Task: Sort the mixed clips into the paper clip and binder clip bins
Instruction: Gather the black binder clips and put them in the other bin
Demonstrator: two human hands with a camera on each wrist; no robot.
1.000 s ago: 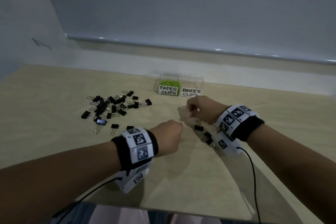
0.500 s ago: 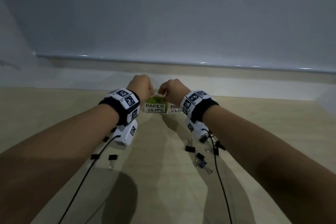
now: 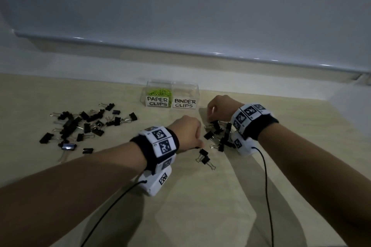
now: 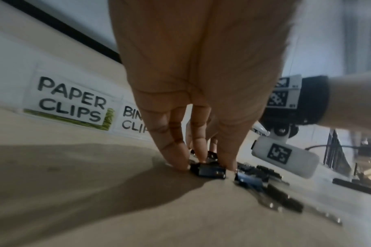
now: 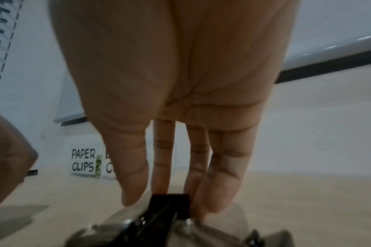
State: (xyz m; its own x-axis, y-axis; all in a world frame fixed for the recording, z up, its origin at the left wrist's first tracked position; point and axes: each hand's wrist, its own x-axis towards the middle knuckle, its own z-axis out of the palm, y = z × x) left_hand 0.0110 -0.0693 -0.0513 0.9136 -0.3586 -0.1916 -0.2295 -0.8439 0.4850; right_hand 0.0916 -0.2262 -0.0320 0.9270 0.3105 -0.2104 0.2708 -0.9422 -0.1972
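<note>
Light wooden table point(image 3: 200, 216), two clear bins point(image 3: 172, 94) at the back, black binder clips point(image 3: 86, 124) scattered left and middle

A pale wooden tabletop point(image 3: 200, 206) meets a white wall point(image 3: 180, 6), perhaps with a whiteboard ledge point(image 3: 140, 46)

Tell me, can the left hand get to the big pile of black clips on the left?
Probably yes. The left hand is busy at the small clip bunch now, but only bare table lies between it and the big pile.

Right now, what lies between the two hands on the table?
In the head view, a black binder clip lies between the left hand and right hand, on the table.
</note>
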